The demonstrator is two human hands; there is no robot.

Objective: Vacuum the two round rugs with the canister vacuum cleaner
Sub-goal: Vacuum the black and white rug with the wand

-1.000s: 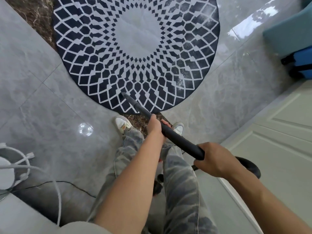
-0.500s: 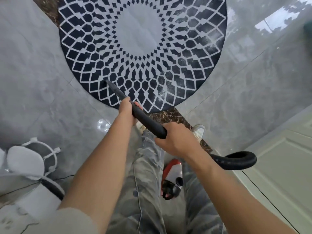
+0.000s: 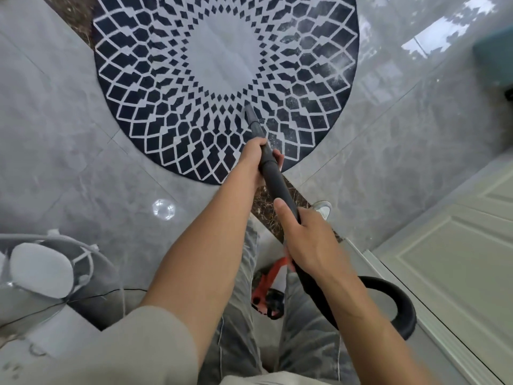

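Nozzle (image 3: 249,110) has swung from the left rim of the rug (image 3: 166,107) inward, now just short of its pale centre, ahead of the left hand (image 3: 254,159), whose fingers wrap the smooth black wand (image 3: 273,176). The right hand (image 3: 308,245) grips it behind. The rug is round and flat, a navy-and-white lattice; a black hose (image 3: 399,307) loops behind the right hand.

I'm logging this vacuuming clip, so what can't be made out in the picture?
Head view:
1. Canister: mostly hidden by the legs and right hand.
2. Rug: far edge cut off by the top edge; second rug not in view.
3. Wand tip: blurred, contact with the rug unclear.
4. Hose: its lower run hidden behind the right arm.
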